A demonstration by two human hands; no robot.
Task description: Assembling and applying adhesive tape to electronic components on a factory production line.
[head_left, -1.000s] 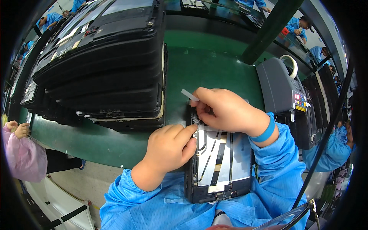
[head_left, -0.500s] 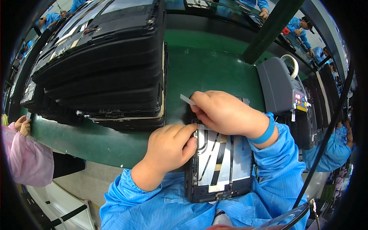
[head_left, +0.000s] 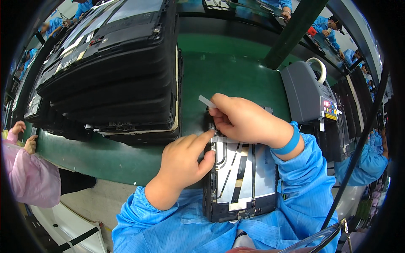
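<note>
Your right hand [head_left: 242, 118] pinches a short white strip [head_left: 205, 101] between closed thumb and forefinger, its free end projecting to the left, a hold that probably keeps most of its length untouched. Your left hand [head_left: 179, 156] is not clenched: its thumb stands apart from the forefinger, whose tip rests at the chassis's upper left, presumably to steady it. The opened tablet-like chassis [head_left: 244, 181], inner side up, overhangs the near edge of the green bench [head_left: 232, 76] toward your torso, apparently to bring the work close. To its left, a tall stack of black chassis [head_left: 114, 84] reaches toward the bench's far edge; toward the right edge stands a grey desktop machine [head_left: 301, 92], likely kept within reach. A pink-sleeved co-worker's hand [head_left: 30, 144] is at the bench's left edge.
</note>
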